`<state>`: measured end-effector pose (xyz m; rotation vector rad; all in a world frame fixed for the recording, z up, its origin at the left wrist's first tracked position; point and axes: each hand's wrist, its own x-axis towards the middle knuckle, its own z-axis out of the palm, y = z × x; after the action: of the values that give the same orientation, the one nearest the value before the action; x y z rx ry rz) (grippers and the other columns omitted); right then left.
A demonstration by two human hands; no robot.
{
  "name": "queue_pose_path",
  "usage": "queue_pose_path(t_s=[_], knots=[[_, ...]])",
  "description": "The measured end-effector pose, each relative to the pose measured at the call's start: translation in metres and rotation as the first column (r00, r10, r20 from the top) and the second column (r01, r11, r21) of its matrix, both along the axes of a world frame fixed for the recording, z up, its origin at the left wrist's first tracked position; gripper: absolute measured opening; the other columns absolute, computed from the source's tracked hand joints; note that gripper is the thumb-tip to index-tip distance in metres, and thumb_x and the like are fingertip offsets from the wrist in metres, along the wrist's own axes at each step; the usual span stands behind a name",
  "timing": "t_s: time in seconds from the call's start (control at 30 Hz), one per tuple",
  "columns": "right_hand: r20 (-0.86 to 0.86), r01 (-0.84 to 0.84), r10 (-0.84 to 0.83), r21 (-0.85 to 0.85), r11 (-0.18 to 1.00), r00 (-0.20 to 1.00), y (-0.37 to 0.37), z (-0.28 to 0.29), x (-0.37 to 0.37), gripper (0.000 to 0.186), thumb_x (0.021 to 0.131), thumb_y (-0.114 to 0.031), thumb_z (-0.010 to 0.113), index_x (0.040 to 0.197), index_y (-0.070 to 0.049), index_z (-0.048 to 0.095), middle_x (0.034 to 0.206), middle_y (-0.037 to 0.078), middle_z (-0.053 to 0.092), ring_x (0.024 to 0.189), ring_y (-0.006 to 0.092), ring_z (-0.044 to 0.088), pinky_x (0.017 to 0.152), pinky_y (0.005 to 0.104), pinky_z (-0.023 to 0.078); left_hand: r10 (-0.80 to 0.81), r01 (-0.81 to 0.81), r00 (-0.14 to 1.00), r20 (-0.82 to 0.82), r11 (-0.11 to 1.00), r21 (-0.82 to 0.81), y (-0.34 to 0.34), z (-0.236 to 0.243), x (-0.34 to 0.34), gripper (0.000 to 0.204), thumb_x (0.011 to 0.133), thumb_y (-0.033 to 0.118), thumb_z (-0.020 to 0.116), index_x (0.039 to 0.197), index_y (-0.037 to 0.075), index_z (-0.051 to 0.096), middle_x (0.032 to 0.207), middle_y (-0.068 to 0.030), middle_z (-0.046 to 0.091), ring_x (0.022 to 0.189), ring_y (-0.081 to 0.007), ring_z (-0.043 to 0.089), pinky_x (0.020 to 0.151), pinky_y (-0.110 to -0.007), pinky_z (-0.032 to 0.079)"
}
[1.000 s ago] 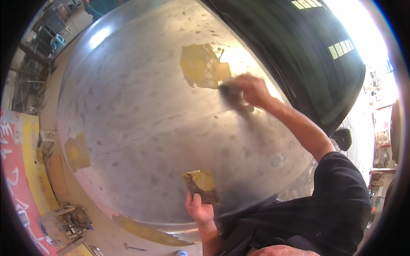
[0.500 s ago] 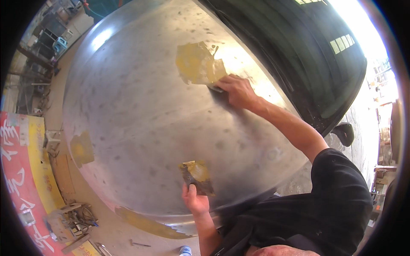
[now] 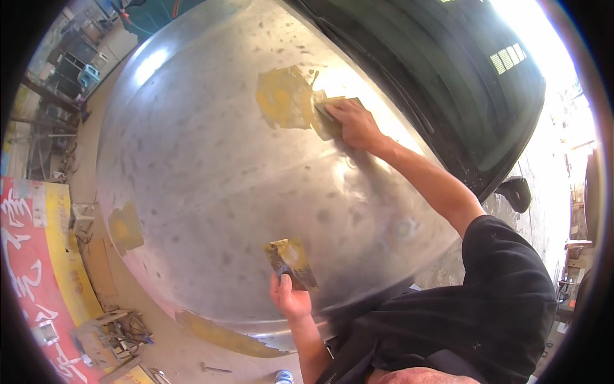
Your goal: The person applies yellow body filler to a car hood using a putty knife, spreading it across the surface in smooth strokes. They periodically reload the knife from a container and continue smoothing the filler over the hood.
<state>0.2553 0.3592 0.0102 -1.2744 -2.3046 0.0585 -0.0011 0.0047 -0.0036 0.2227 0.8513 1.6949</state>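
Observation:
A bare, sanded grey car hood (image 3: 211,173) fills the view, spotted with darker marks. My right hand (image 3: 355,124) reaches across it and presses a flat spreader (image 3: 331,104) against the right edge of a yellow filler patch (image 3: 281,97) near the windshield. My left hand (image 3: 289,296) rests at the hood's near edge and holds a flat board (image 3: 291,261) smeared with yellow filler, tilted up off the metal.
The dark windshield (image 3: 435,77) and a side mirror (image 3: 515,192) lie beyond the hood at right. Smaller yellow filler patches (image 3: 125,227) mark the hood's left and lower edges. A red and yellow banner (image 3: 32,256) and scattered tools (image 3: 112,329) lie on the floor at left.
My right hand has slid the spreader up the hood, from the filler patch's lower right to its upper right edge. My left hand with the board has stayed about where it was.

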Motion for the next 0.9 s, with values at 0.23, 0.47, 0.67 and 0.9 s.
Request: queue_pose_path(t_s=[0.23, 0.47, 0.67, 0.9], knots=[[-0.008, -0.026, 0.025, -0.162, 0.986, 1.0, -0.007, 0.036, 0.044, 0.048, 0.078, 0.009, 0.06, 0.12, -0.006, 0.079, 0.118, 0.014, 0.077, 0.113, 0.0352, 0.071, 0.094, 0.0437, 0.059, 0.018, -0.018, 0.999, 0.043, 1.0, -0.003, 0.003, 0.008, 0.004, 0.036, 0.104, 0.01, 0.057, 0.136, -0.005, 0.059, 0.134, -0.014, 0.068, 0.122, -0.0241, 0.065, 0.106, -0.04, 0.052], [0.017, 0.043, -0.041, -0.161, 0.986, 0.999, 0.018, 0.032, 0.003, 0.046, 0.08, 0.001, 0.061, 0.12, -0.013, 0.08, 0.109, 0.011, 0.075, 0.103, 0.0346, 0.071, 0.09, 0.044, 0.057, 0.009, -0.008, 1.0, 0.013, 1.0, -0.007, -0.001, 0.001, -0.001, 0.033, 0.104, 0.009, 0.057, 0.134, -0.005, 0.062, 0.135, -0.0139, 0.068, 0.125, -0.0231, 0.064, 0.107, -0.04, 0.052], [-0.047, -0.071, 0.067, -0.093, 0.993, 0.997, -0.079, 0.018, 0.021, 0.051, 0.076, 0.009, 0.065, 0.122, -0.008, 0.079, 0.11, 0.012, 0.077, 0.104, 0.035, 0.072, 0.089, 0.0434, 0.061, -0.041, 0.043, 0.998, 0.038, 0.997, -0.057, 0.019, 0.012, 0.012, 0.039, 0.107, 0.008, 0.058, 0.143, -0.005, 0.061, 0.135, -0.0104, 0.069, 0.124, -0.0206, 0.064, 0.106, -0.038, 0.051], [-0.227, -0.439, 0.448, 0.092, 0.894, 0.865, -0.155, 0.126, -0.03, 0.051, 0.073, 0.014, 0.067, 0.115, -0.01, 0.08, 0.115, 0.01, 0.074, 0.108, 0.0321, 0.073, 0.094, 0.0434, 0.062, -0.108, 0.106, 0.984, -0.142, 0.994, -0.026, 0.046, 0.045, 0.029, 0.039, 0.11, 0.013, 0.057, 0.143, -0.007, 0.061, 0.133, -0.0058, 0.069, 0.119, -0.0133, 0.061, 0.105, -0.029, 0.047]])
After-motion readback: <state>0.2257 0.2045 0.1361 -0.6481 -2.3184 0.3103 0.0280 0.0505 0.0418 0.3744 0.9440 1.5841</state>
